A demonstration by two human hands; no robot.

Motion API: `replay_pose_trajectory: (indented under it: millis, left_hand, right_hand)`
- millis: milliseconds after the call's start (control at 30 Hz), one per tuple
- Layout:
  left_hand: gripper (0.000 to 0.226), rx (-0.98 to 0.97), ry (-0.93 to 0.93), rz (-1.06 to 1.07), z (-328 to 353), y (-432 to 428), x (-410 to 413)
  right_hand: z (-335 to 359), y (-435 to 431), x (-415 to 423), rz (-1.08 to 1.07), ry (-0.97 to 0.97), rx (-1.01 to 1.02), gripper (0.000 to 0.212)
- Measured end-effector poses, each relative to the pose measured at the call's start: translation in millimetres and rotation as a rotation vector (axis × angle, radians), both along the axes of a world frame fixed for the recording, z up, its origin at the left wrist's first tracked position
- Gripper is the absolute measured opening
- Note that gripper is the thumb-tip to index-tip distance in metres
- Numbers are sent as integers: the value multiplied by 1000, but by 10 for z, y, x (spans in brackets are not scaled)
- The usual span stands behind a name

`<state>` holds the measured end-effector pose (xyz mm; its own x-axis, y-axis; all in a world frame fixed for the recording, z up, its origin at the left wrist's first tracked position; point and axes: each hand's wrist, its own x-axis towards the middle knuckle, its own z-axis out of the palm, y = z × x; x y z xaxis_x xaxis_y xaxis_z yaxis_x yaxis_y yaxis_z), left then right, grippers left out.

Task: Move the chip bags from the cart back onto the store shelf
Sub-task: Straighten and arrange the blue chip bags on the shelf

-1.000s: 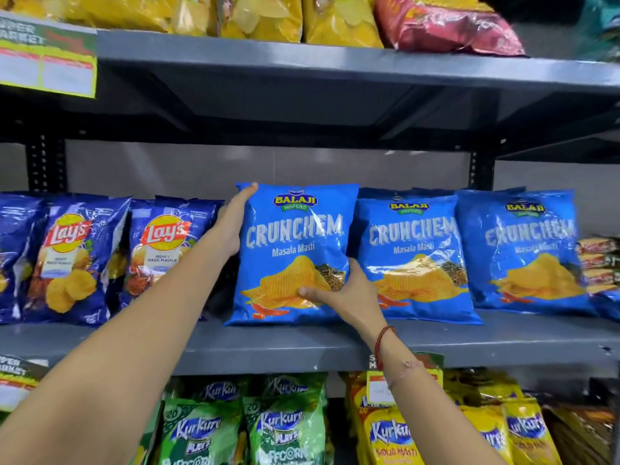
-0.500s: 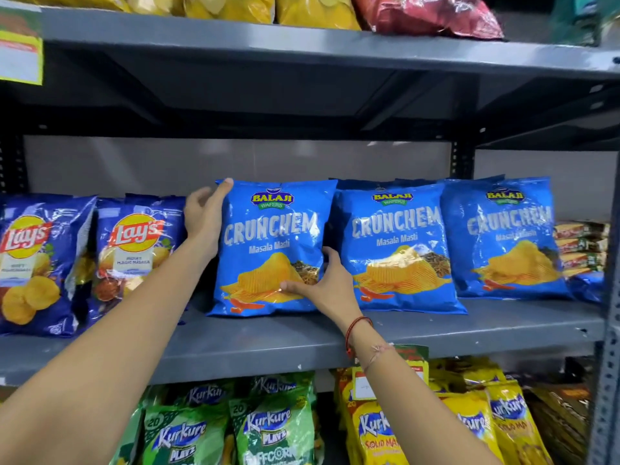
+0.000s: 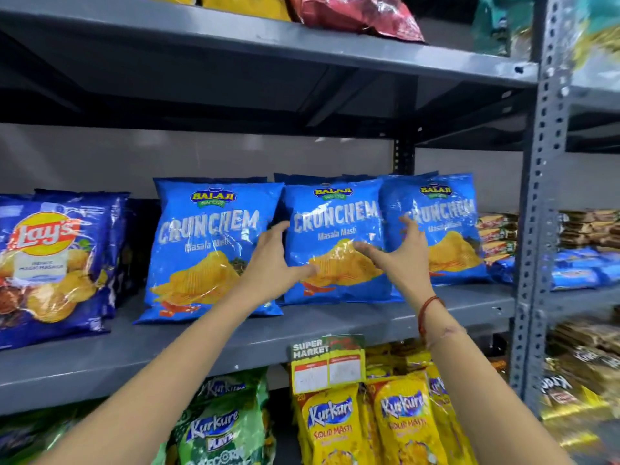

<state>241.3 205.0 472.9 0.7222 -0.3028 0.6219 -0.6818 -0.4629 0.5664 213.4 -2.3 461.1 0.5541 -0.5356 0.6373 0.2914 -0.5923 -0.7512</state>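
Note:
Three blue Crunchem chip bags stand upright in a row on the grey middle shelf (image 3: 302,327). The left bag (image 3: 201,250) stands free, with no hand on it. My left hand (image 3: 271,263) is at the left edge of the middle bag (image 3: 335,226), thumb lying across its front. My right hand (image 3: 402,256) is at that bag's right edge, its fingers spread in front of the right bag (image 3: 449,236). Both hands are spread around the middle bag, and I cannot tell whether they squeeze it. The cart is out of view.
Dark blue Lay's bags (image 3: 50,263) fill the shelf's left end. Green Kurkure bags (image 3: 218,427) and yellow ones (image 3: 396,417) sit on the shelf below, behind a price tag (image 3: 327,362). A perforated steel post (image 3: 540,196) bounds the bay on the right.
Both hands have let go of the left Crunchem bag, which stays upright on the shelf, and have moved right to either side of the middle bag. The view has also shifted right.

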Motion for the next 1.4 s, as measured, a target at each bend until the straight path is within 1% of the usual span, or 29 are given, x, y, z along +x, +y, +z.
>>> replay_pose_trajectory:
  millis: [67, 133, 167, 200, 233, 300, 367, 433, 500, 567, 667, 800, 867, 967, 1067, 1133, 1200, 1267, 1333, 1367, 1400]
  left_hand:
    - [101, 59, 131, -2, -95, -109, 103]
    - [123, 31, 307, -20, -158, -170, 204]
    - [129, 4, 381, -37, -182, -190, 248]
    - [130, -24, 432, -53, -204, -203, 298]
    - [126, -47, 464, -60, -217, -209, 335]
    - [108, -84, 471, -36, -237, -231, 363]
    - [91, -98, 428, 4, -272, -272, 369]
    - [88, -112, 366, 32, -298, -319, 335]
    - [87, -131, 299, 46, -329, -367, 295]
    - [88, -156, 255, 67, -363, -405, 292]
    - [91, -187, 237, 86, -403, -462, 301]
    - [92, -197, 223, 114, -430, -520, 314]
    - [93, -196, 193, 139, -438, -544, 299]
    - [97, -140, 134, 163, -444, -551, 171]
    - [99, -95, 82, 122, -448, -410, -57]
    - [95, -127, 50, 41, -413, -224, -213]
    - [86, -208, 5, -4, -324, 20, -343]
    - [72, -297, -91, 39, -206, 308, -414]
    - [63, -369, -230, 150, -107, 646, -357]
    - [61, -382, -277, 221, -70, 814, -289]
    - [61, -400, -287, 281, -45, 967, -201]
  right_hand:
    - [-41, -134, 24, 168, 189, 102, 107]
    - [-83, -176, 19, 322, 351, 150, 107]
    - [-111, -188, 26, 371, 398, 153, 107]
    - [-134, -194, 30, 398, 426, 146, 105]
    - [-150, -196, 30, 424, 436, 137, 101]
    - [-156, -203, 25, 448, 429, 125, 94]
    - [-149, -229, 31, 457, 410, 106, 91]
    - [-128, -233, 25, 476, 384, 97, 86]
    - [-118, -252, 44, 475, 369, 89, 83]
    - [-114, -287, 93, 473, 371, 86, 88]
    - [-108, -329, 170, 483, 376, 90, 95]
    - [-126, -363, 237, 500, 356, 107, 97]
    - [-133, -378, 261, 506, 343, 104, 97]
    - [-163, -404, 277, 494, 321, 97, 95]
    - [-208, -427, 267, 434, 282, 67, 101]
    - [-229, -404, 225, 384, 251, 46, 102]
    - [-239, -333, 163, 290, 134, 8, 98]
    - [-236, -182, 85, 155, -52, -33, 85]
    - [-211, 72, 2, 95, -161, -70, 68]
    - [-185, 225, -30, 108, -182, -103, 62]
    - [-160, 385, -49, 126, -195, -146, 59]
